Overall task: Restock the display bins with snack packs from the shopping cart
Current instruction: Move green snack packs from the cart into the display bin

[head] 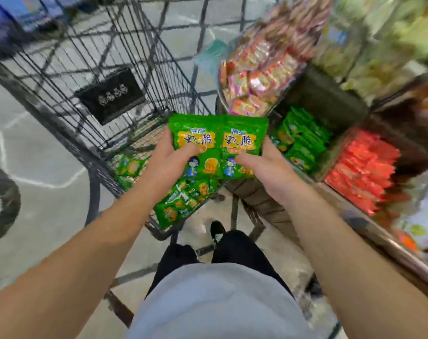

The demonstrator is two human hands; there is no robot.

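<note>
Hands are doing all the work in this one: left hand (pixel 170 155) is gripping one green snack pack (pixel 196 140) by its left edge, thumb curled over the front, and right hand (pixel 262 165) is gripping a second green pack (pixel 244 140) the same way from the right. Both packs are sitting side by side, edges touching, held up over the near right corner of the shopping cart (pixel 90 94). More green packs (pixel 183 201) are lying in the cart bottom just below. Just to the right, a bin of matching green packs (pixel 301 140) is sitting beside a bin of red packs (pixel 364 172), with a round tub of pink packs (pixel 257 79) behind. Bare floor (pixel 37 155) is showing left of the cart.
</note>
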